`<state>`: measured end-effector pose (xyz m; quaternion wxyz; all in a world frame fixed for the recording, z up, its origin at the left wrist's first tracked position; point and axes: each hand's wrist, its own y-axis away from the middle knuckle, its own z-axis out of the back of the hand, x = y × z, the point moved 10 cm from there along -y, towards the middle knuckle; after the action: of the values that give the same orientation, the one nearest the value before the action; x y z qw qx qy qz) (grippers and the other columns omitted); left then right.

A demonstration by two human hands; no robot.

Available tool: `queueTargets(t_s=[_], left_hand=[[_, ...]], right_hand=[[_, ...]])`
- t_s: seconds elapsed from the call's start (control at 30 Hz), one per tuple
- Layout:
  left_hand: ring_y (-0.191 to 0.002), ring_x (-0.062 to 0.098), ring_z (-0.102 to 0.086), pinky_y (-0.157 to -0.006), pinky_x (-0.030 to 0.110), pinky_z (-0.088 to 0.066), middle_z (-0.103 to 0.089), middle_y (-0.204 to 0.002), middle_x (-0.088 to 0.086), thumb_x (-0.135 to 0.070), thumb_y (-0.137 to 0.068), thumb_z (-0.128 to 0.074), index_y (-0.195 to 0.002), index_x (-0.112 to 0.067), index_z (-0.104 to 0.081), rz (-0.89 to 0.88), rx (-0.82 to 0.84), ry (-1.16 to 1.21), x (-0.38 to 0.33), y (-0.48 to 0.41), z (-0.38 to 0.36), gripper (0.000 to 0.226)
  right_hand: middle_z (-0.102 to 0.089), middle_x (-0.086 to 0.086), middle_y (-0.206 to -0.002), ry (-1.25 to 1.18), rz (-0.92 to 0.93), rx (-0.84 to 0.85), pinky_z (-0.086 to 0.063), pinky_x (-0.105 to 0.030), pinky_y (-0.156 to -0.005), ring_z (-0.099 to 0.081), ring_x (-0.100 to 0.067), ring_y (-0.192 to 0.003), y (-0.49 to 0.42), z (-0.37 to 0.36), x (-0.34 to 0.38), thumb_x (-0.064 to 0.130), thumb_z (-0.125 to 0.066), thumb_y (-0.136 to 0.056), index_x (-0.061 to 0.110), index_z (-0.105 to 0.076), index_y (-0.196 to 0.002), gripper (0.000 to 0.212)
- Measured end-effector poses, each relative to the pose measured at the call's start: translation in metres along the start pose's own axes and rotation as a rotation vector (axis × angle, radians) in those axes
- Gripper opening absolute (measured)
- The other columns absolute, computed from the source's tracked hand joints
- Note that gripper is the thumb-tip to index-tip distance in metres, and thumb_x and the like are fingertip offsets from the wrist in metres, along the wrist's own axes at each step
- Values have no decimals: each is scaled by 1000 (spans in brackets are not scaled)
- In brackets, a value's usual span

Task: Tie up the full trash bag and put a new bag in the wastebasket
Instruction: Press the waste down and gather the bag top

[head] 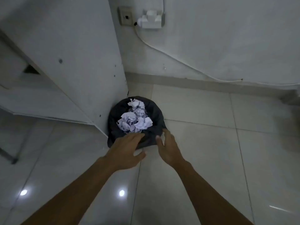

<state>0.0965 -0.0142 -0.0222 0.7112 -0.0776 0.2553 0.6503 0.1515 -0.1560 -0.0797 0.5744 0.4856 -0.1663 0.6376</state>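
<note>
your left hand (128, 148) is stretched forward with the fingers fairly straight and slightly spread, the fingertips lying on the near edge of the black trash bag (156, 114). nothing is pinched or gripped that you can see. your right hand (168, 147) is flat and open too, thumb out to the side. it sits just beside the bag's near right edge, and the fingertips look to be touching the plastic (the blur there makes contact hard to confirm).

the bag is on the tiled floor (203, 143) ahead of you, tucked into the corner where a white cabinet panel (81, 62) meets the wall (227, 38). it touches or nearly touches the panel on its left side. its mouth is wide open and folded down over the outside, so the wastebasket itself is hidden under the plastic. crumpled paper (134, 122) fills it up to the rim, in white and pale violet balls.

up on the wall, a white plug block (151, 18) sits in a socket beside a grey wall plate (125, 17). a white cable (162, 51) runs down and off to the right along the wall.
</note>
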Motion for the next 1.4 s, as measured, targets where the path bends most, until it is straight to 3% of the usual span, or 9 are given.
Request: queueTargets(t_s=[0.2,0.4,0.63,0.73,0.77,0.83,0.93,1.23,1.4], left_hand=[[-138,21,-37,-111,46,-31,-47,-141,-4,-58,-95,-46,-136,-23,-52,7,-192,-173,55,-51,-27,54],[-144,27,-27,-115,50,-26,-49,-140,-2,-69,-92,-41,-137,-25,-51,24,-313,-279,94,-96,-50,64],[-108,21,-51,-88,41,-38,-57,-113,-8,-66,-90,-33,-106,-34,-63,-42,-594,-302,76,-83,-37,47],[-104,24,-51,-85,41,-39,-52,-114,-2,-64,-88,-41,-119,-32,-58,-115,-694,-250,66,-79,-28,47],[-118,27,-47,-95,45,-37,-48,-128,1,-66,-87,-41,-131,-35,-50,-121,-631,-232,66,-86,-33,55],[-150,26,-10,-117,55,-11,-13,-163,-1,-75,-87,-33,-151,-44,-21,-99,-352,-189,74,-105,-65,72],[-148,24,28,-118,56,11,32,-160,-9,-85,-82,-16,-155,-44,3,-40,-49,-245,84,-121,-113,86],[-146,27,32,-118,51,10,46,-144,-10,-82,-85,-11,-154,-44,7,-30,90,-359,90,-139,-153,80],[-147,27,31,-118,51,10,40,-155,-5,-81,-86,-13,-156,-41,5,-1,123,-369,86,-140,-156,82]], right_hand=[[-40,-14,-154,-213,-87,-225,-38,-48,-112,-43,-32,-139,-86,-13,-27,48,-45,-102,22,-21,-158,66],[-63,-11,-122,-128,87,-252,-42,-29,-84,-59,-31,-112,-133,-23,-40,9,-47,-98,14,-47,-138,41],[-65,-11,-106,-52,135,-206,-47,-29,-74,-60,-24,-90,-131,-15,-43,3,-48,-89,6,-58,-122,34],[-63,2,-94,-51,102,-153,-47,-20,-59,-60,-10,-79,-118,-13,-59,12,-52,-92,17,-55,-125,34],[-61,6,-92,-39,96,-136,-45,-18,-57,-59,-7,-78,-114,-11,-62,14,-52,-93,20,-54,-125,33],[-60,6,-91,-16,77,-112,-44,-20,-57,-59,-8,-79,-107,-7,-66,17,-53,-94,22,-53,-124,30],[-61,1,-91,15,49,-100,-46,-23,-57,-60,-11,-78,-97,-1,-70,20,-54,-94,20,-52,-122,28],[-63,-6,-105,-190,-131,-85,-50,-33,-61,-59,-21,-82,-96,2,-89,44,-45,-95,25,-51,-107,23],[-59,-6,-128,-405,-302,-56,-51,-36,-77,-59,-22,-100,-99,-11,-102,71,-31,-93,20,-48,-136,69]])
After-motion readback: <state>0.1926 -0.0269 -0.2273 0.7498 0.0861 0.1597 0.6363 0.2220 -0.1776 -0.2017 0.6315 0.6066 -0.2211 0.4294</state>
